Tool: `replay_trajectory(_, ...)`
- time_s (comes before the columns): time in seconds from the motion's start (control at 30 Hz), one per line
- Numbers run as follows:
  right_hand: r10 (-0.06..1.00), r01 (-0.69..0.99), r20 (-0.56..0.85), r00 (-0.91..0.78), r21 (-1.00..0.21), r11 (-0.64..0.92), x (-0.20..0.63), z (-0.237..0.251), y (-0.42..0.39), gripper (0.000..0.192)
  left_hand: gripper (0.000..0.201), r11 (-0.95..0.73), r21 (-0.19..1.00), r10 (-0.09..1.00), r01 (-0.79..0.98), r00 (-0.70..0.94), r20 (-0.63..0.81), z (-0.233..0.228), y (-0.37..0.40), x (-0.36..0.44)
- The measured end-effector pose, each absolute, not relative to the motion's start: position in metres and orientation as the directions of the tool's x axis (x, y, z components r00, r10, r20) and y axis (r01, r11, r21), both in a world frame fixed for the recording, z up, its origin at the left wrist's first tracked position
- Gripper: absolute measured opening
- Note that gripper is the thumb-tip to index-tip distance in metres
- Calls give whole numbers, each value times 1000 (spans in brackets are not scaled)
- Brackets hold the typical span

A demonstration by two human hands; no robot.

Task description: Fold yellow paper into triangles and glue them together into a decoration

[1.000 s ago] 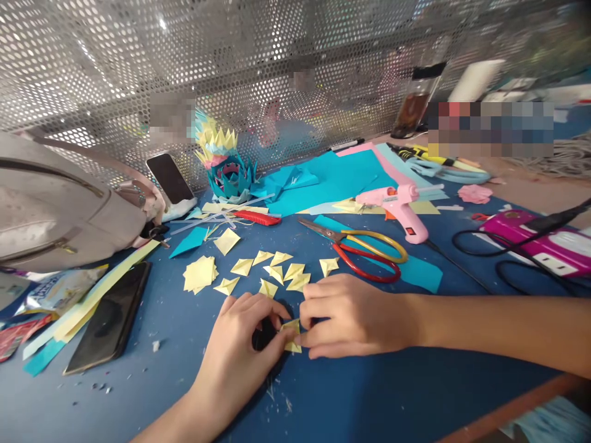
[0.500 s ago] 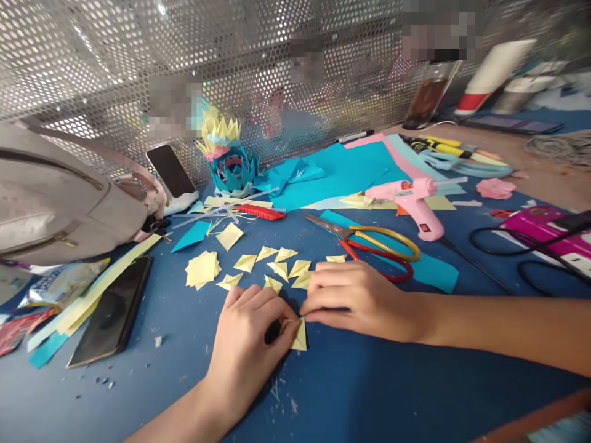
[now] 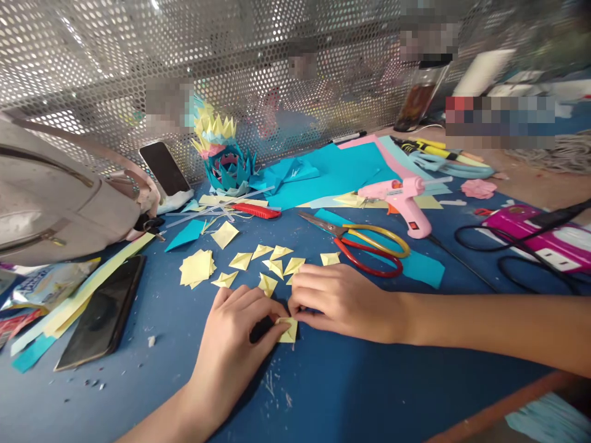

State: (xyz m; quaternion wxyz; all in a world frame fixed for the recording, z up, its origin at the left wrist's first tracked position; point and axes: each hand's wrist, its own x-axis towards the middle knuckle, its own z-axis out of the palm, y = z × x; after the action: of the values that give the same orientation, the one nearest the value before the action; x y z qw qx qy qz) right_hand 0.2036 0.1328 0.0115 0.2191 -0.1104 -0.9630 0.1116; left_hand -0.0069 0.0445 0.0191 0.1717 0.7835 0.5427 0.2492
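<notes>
A small yellow paper square [image 3: 289, 331] lies on the blue table at my fingertips. My left hand [image 3: 240, 332] pinches its left edge between thumb and fingers. At the paper's upper right corner, my right hand [image 3: 337, 301] has its fingers closed and pressed together; its fingertips are partly hidden. Just beyond both hands are several folded yellow paper pieces [image 3: 241, 261]. A stack of yellow paper squares [image 3: 196, 269] sits left of them, with a single yellow square [image 3: 225, 235] behind.
Scissors [image 3: 355, 240] and a pink glue gun [image 3: 406, 200] lie to the right, near a purple power strip [image 3: 530, 231]. A red cutter [image 3: 257, 211] and a blue-and-yellow paper model [image 3: 228, 157] stand farther back. At left are a phone [image 3: 104, 314] and a backpack [image 3: 60, 191].
The view has shifted slightly, so most things appear a little farther left. Both hands stay at the small yellow paper, whose visible part now looks squarer.
</notes>
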Motion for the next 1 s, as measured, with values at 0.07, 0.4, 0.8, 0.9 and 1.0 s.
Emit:
replay_trajectory(0.07,225,154,426,-876,-195,969,204,11,132,21,8,-353,533,936,769,293,196,18,40,-13)
replay_trajectory(0.4,211,141,457,-864,-184,973,205,13,131,27,6,-350,510,937,786,297,185,15,35,-17)
replay_trajectory(0.8,451,176,281,-847,-653,737,200,13,132,15,13,-183,695,981,696,181,76,14,36,-14)
replay_trajectory(0.9,464,187,213,-860,-713,675,201,18,135,12,9,-118,743,988,659,154,20,13,37,-17)
replay_trajectory(1.0,482,219,126,-867,-772,597,203,23,138,10,5,-77,768,991,635,131,-8,15,38,-18)
